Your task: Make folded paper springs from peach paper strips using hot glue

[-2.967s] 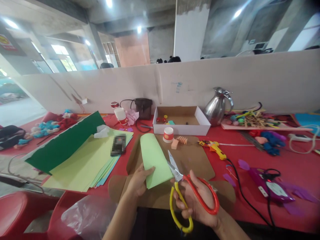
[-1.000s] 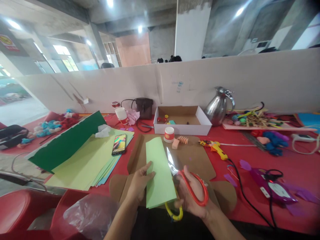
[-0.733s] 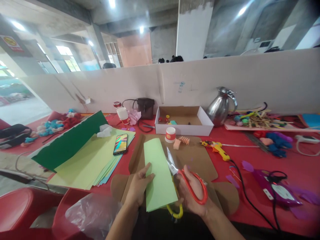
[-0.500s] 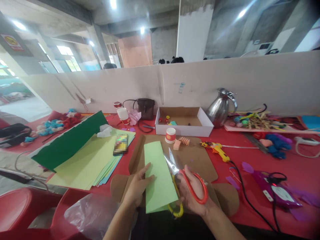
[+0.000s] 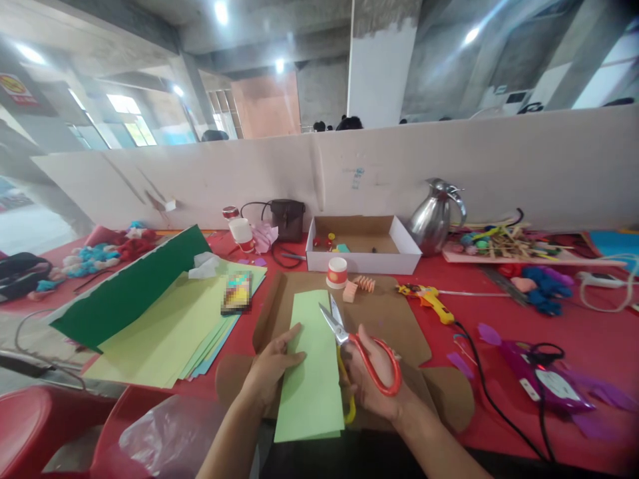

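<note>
My left hand [image 5: 274,362] holds the left edge of a folded sheet of light green paper [image 5: 314,379], with the thumb and a finger on its face. In my right hand [image 5: 374,379] is a pair of red-handled scissors [image 5: 383,376]. Their blades stand parted at the paper's upper right edge, one lying across its face. A yellow curved handle [image 5: 351,409] shows from behind the paper, the rest of that object hidden. Below lies a flattened brown cardboard piece [image 5: 399,326], bearing a red and white paper cup [image 5: 337,273] and an orange folded paper strip [image 5: 364,284].
Left lie a stack of coloured paper [image 5: 150,326] and a green folded board [image 5: 134,286]. A white open box [image 5: 364,263], dark bag [image 5: 288,219] and steel jug [image 5: 432,219] stand behind. At right are a yellow glue gun [image 5: 439,307] with its cord and a purple packet [image 5: 544,379].
The paper has turned, its lower end swinging left. The scissors have moved left, bringing a blade over the paper's face. Less of the yellow handle shows now.
</note>
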Motion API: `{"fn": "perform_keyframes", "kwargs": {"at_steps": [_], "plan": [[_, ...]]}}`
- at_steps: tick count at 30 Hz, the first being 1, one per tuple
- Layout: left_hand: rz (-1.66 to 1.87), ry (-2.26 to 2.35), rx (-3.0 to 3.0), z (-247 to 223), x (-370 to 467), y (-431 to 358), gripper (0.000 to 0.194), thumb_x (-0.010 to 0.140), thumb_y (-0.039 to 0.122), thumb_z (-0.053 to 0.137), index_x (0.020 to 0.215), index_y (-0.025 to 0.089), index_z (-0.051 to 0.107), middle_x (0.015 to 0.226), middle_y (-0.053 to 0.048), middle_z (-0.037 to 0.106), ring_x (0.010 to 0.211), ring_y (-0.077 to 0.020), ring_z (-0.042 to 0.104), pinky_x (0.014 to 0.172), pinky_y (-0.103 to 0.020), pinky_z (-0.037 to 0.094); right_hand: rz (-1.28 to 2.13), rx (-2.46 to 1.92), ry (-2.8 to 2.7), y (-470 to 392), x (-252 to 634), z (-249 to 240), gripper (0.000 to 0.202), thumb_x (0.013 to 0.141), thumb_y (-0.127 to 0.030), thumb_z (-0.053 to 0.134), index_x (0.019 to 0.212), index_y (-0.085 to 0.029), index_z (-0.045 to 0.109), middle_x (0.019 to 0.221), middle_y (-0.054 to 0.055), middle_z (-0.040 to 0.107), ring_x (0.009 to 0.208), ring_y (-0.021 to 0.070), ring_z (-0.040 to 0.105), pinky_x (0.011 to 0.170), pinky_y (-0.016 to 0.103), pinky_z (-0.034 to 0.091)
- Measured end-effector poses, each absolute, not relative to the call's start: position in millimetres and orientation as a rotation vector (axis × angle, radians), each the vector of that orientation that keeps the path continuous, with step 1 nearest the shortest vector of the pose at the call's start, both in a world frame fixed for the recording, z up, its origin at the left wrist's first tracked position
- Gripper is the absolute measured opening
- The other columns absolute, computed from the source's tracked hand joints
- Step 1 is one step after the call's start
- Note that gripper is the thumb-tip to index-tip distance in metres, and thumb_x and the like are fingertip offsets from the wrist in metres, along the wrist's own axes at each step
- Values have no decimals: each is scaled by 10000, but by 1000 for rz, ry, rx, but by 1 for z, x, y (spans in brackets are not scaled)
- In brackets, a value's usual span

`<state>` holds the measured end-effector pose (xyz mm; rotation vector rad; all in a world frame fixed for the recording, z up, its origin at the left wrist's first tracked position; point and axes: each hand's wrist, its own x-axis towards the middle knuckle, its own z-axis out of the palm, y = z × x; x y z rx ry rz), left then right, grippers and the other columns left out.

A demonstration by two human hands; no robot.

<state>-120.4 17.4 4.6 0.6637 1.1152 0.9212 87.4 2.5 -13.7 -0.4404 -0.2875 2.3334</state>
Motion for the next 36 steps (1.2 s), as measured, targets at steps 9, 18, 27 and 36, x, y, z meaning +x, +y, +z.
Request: {"fn": "perform_keyframes", "kwargs": {"at_steps": [9,18,27,36], "plan": [[1208,1246,542,-3,-121,32,519,809,105,612,1319,119,522,782,-115,734,619,-178,690,609,-286,562,2347,-454,-275,-11,98,-11,598,826,-724,404,1050,-190,551,780,53,601,590,114,511,493,178,287],[1193,1213,494,-6,-125,34,584,794,74,613,1359,132,478,787,-100,737,638,-178,699,609,-273,570,2436,-472,-319,-39,113,-3,632,829,-749,338,1099,-206,516,833,73,591,603,124,487,510,202,242],[1226,1177,605,-13,-128,37,598,722,-4,633,1300,98,519,950,-104,730,809,-167,708,708,-220,568,2443,-489,-330,-42,115,-5,638,838,-745,325,1124,-203,504,848,73,591,605,125,493,510,207,238],[1191,1263,586,-14,-131,49,562,749,47,661,1293,72,520,810,-111,741,634,-165,694,611,-246,567,2407,-543,-334,-52,135,3,605,855,-709,361,1185,-219,493,844,71,607,612,134,511,503,211,246]]}}
